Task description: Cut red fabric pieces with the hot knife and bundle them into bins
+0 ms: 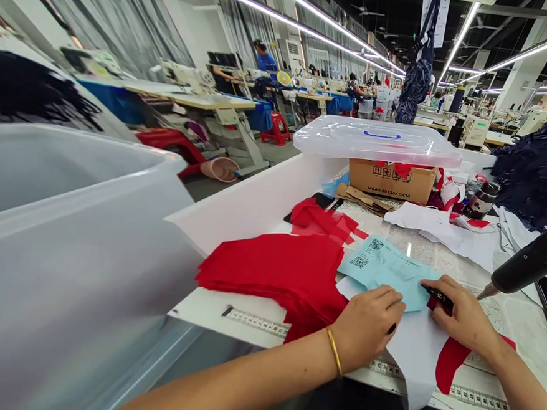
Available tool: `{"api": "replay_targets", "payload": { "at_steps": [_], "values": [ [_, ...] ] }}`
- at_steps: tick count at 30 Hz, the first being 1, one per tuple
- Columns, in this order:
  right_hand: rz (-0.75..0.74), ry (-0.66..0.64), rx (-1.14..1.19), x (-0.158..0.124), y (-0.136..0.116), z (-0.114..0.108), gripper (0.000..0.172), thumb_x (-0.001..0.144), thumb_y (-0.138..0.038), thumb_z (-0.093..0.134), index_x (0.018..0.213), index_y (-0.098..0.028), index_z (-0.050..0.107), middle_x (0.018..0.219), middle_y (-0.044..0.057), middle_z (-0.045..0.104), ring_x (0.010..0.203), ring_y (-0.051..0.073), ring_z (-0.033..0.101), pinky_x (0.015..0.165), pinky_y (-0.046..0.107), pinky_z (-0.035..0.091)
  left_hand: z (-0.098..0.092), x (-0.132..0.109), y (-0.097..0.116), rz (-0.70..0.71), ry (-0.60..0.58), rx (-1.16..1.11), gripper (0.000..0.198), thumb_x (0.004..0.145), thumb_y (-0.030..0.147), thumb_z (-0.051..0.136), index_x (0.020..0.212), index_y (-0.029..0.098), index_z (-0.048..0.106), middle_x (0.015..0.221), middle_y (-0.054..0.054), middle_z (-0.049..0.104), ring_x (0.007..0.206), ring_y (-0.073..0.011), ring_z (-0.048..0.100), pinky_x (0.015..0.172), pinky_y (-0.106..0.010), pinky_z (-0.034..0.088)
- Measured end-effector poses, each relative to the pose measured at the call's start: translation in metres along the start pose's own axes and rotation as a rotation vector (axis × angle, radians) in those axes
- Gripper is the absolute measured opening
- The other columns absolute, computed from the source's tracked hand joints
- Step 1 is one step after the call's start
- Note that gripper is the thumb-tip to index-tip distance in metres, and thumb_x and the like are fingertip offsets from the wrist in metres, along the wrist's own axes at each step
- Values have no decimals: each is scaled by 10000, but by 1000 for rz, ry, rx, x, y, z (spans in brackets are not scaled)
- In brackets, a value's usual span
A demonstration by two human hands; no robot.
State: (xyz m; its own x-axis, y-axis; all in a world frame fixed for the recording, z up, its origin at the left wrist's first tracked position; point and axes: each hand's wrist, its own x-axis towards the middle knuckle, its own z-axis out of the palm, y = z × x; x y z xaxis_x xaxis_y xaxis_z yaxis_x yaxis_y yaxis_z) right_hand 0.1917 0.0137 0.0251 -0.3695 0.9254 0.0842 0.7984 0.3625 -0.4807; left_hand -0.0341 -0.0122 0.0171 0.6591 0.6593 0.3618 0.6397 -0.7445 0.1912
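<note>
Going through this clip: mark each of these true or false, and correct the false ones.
1. The right hand holds a black marker pen. True.
2. The left hand wears a gold bangle at the wrist. True.
3. The light blue sheet bears no QR codes. False: it shows two QR codes.
4. The clear plastic box stands on the floor. False: it sits on a cardboard box.
5. The red fabric pieces lie inside the large translucent bin. False: they lie on the white worktable.
</note>
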Motion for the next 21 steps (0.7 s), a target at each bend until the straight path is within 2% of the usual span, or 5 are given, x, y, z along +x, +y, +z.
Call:
{"api": "replay_targets", "payload": {
  "at_steps": [5,9,13,17,21],
  "values": [
    [106,184,105,-10,-2,0,448,796,-284,443,1200,-218,624,1081,65,700,901,221,667,768,357,525,23,-6,5,-17,-66,133,186,912,141,530,1074,151,620,1155,-129,660,1014,-244,621,802,-374,556],
    [271,182,49,-22,0,9,441,812,-403,504,1222,-261,583,1065,63,708,705,212,653,585,335,489,25,-5,0,-14,-59,189,322,910,73,467,1208,143,568,1221,-139,646,1052,-231,616,834,-359,550],
    [362,190,-39,-26,8,14,448,803,-433,538,1224,-284,572,1188,72,684,891,270,677,602,337,471,19,0,-5,46,-118,262,371,903,14,432,1232,135,553,1228,-129,650,1066,-215,617,823,-323,543],
    [372,93,-31,-19,12,9,371,792,-369,560,1148,-275,601,932,44,735,838,274,676,615,333,443,19,8,-9,93,-149,336,268,922,23,448,1134,112,584,1141,-119,676,964,-203,634,715,-289,540],
    [365,13,20,-10,12,4,227,799,-328,563,1009,-262,617,766,15,698,728,242,645,576,301,394,18,16,-18,125,-19,334,191,904,7,463,921,126,612,910,-79,697,805,-199,631,634,-291,533]
  ]
}}
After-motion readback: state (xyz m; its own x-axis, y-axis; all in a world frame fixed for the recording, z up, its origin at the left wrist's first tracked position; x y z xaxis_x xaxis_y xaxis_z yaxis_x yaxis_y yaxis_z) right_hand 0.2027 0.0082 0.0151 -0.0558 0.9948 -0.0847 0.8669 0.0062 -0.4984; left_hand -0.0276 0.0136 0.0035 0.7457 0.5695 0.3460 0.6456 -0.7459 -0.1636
